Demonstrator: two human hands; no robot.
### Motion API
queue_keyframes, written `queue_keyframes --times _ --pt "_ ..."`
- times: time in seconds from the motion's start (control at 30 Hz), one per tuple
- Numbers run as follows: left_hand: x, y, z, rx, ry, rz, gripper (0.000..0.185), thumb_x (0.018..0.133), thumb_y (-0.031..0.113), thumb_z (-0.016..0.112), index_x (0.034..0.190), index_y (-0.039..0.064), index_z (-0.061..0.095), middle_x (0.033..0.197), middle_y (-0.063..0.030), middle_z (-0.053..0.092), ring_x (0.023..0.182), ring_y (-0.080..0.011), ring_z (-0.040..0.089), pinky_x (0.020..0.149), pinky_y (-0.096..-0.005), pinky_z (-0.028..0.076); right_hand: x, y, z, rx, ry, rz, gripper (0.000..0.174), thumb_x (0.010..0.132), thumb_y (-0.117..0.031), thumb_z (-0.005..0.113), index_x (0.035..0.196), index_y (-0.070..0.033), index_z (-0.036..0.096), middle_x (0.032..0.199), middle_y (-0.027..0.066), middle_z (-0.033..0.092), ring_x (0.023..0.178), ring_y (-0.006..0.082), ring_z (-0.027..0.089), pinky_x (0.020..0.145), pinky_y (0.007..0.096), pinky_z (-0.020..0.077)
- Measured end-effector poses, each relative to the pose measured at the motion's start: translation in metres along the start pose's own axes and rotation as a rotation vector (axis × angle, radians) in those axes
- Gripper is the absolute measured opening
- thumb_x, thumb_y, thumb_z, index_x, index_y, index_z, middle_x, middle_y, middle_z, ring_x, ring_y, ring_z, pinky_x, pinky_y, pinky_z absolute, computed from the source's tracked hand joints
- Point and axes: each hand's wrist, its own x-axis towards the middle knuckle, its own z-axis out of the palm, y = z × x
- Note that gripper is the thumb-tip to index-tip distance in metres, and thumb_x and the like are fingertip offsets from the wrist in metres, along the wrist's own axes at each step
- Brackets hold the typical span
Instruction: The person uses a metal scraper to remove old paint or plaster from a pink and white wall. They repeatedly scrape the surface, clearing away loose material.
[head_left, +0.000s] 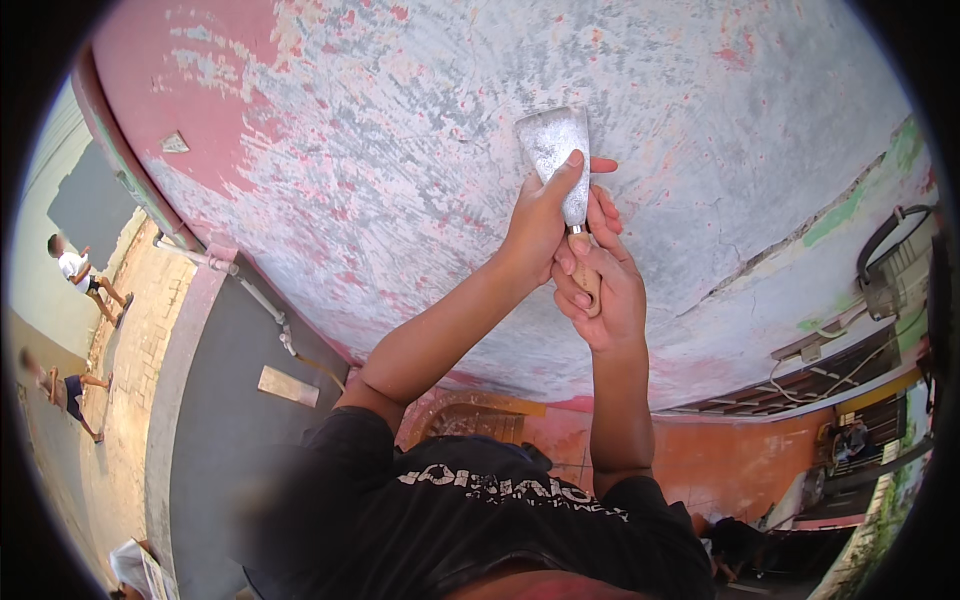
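Note:
A paint scraper (559, 146) with a wide metal blade and a wooden handle is held in front of the wall (405, 127), whose pink and whitish paint is patchy and scraped. My right hand (609, 277) is wrapped around the wooden handle, low on the tool. My left hand (544, 217) grips the lower blade, its thumb lying flat on the metal and a finger showing behind the far edge. The blade's broad end points up towards the wall; whether it touches the surface cannot be told.
Below me is a worn plastic chair (480, 416). A white pipe (259, 296) runs by a grey low wall (225, 420) bearing a pale block (288, 386). A wall-mounted fan (885, 289) hangs at right. Several people are farther off, two walking on the paved path (142, 330).

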Motion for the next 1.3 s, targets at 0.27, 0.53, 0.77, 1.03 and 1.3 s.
queue_keyframes --times 0.27,0.53,0.77,1.03,1.3 --pt "-0.002 0.026 0.010 -0.002 -0.002 0.089 0.047 0.108 0.039 0.052 0.130 -0.002 0.061 0.082 -0.0082 0.064 0.073 -0.0211 0.068 0.071 -0.0357 0.059 0.009 -0.015 0.027 0.053 -0.052 -0.007 0.055 0.104 -0.010 0.051 0.157 -0.012 0.037 0.086 0.0046 0.054 0.053 0.0084 0.042 0.040 0.0221 0.0315" --pt "0.006 0.060 0.016 0.000 -0.014 0.094 0.045 0.108 0.036 0.052 0.133 -0.001 0.061 0.085 -0.0050 0.062 0.079 -0.0194 0.066 0.079 -0.0375 0.062 0.027 -0.030 0.055 0.049 -0.143 -0.034 0.056 0.105 -0.009 0.050 0.159 -0.016 0.035 0.086 0.0038 0.053 0.057 0.0090 0.043 0.042 0.0234 0.0332" --pt "0.010 0.074 0.014 -0.034 -0.052 0.243 0.043 0.108 0.034 0.051 0.132 0.000 0.061 0.083 -0.0051 0.061 0.079 -0.0201 0.066 0.077 -0.0377 0.062 0.037 -0.032 0.073 0.102 -0.302 -0.131 0.054 0.105 -0.010 0.050 0.157 -0.015 0.035 0.090 0.0050 0.053 0.057 0.0081 0.042 0.042 0.0208 0.0328" --pt "0.024 0.105 -0.010 -0.192 -0.131 0.183 0.037 0.102 0.020 0.061 0.136 0.004 0.062 0.084 -0.0088 0.067 0.072 -0.0235 0.067 0.069 -0.0351 0.059 0.059 -0.026 0.094 0.098 -0.294 -0.055 0.032 0.103 -0.005 0.050 0.133 -0.015 0.048 0.090 0.0064 0.056 0.060 0.0102 0.045 0.045 0.0228 0.0333" --pt "0.021 0.108 -0.024 -0.058 -0.007 0.226 0.047 0.109 0.036 0.050 0.148 0.009 0.049 0.078 -0.0022 0.058 0.067 -0.0182 0.061 0.061 -0.0326 0.057 0.063 -0.013 0.098 0.201 -0.333 -0.055 0.029 0.103 -0.005 0.051 0.131 -0.012 0.048 0.091 0.0081 0.056 0.060 0.0113 0.046 0.045 0.0239 0.0329"
